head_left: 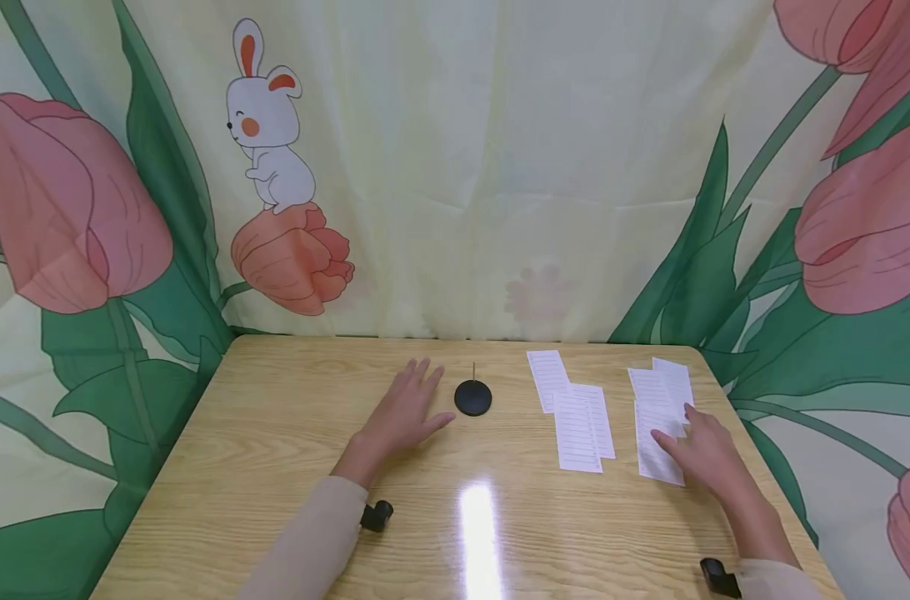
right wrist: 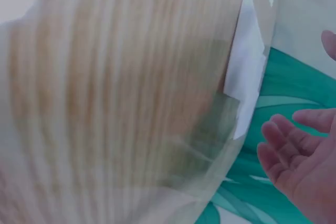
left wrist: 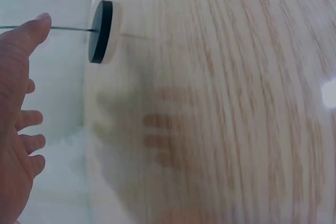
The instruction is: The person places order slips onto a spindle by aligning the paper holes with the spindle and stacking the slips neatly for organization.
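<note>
In the head view my left hand [head_left: 402, 414] hovers with spread fingers just left of a round black base [head_left: 473, 398] that carries a thin upright metal rod [head_left: 473, 371]. The left wrist view has the same black base [left wrist: 101, 32] beyond the thumb, and that hand [left wrist: 18, 114] stays off the wood. Over the right-hand group of printed paper slips [head_left: 657, 454] is my right hand [head_left: 706, 450], fingers loosely bent. The right wrist view puts this hand [right wrist: 304, 156] apart from the white slips [right wrist: 245, 61], with nothing in it.
A second group of overlapping printed slips [head_left: 578, 433] lies between the black base and the right-hand group. The wooden table [head_left: 275, 467] ends at a curtain [head_left: 425, 208] printed with tulips and a rabbit. A bright light reflection shows near the front.
</note>
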A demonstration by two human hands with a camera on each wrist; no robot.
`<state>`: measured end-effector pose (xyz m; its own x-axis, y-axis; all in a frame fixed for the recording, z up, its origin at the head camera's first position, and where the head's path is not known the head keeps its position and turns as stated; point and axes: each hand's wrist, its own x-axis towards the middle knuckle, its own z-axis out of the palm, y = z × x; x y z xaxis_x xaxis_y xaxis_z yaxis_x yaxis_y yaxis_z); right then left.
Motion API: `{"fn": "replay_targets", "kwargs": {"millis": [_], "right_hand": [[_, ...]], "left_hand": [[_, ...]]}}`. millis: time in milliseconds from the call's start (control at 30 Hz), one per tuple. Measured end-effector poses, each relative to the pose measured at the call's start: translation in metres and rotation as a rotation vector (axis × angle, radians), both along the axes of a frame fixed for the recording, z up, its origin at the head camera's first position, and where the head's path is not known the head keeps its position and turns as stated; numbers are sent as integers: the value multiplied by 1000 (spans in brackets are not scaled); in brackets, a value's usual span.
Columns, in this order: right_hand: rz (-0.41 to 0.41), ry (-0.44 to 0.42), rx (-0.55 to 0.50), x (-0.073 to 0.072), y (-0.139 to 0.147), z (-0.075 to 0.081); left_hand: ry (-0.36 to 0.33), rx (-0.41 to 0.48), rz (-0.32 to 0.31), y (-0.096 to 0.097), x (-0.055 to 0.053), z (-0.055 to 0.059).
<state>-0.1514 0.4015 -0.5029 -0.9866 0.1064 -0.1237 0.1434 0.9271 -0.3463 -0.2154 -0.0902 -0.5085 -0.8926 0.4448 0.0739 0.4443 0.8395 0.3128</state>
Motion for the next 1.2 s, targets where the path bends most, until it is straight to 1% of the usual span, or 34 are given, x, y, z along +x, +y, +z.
{"fn": "replay_targets", "kwargs": {"millis": [167,300,467,633,800,967,1200], "right_hand": [[-27,-26,-19,4,5,-4],[-27,-23,-19,7,5,-7],[-69,-48,-51,10,4,-9],[-131,-73,-58,11,1,-10],[-141,-86,-32,13,-1,-10],[-148,-96,-26,14,-1,-9],[-166,-109,-38,16,-1,-13]], "left_hand": [[-45,23,2,8,-4,-5],[-73,77,0,15,-7,-7],[-121,129,14,23,-10,-12],[-142,221,29,30,-13,-18],[-169,284,54,35,-16,-23],[-173,299,79,39,-20,-26],[-162,317,118,44,-23,-30]]}}
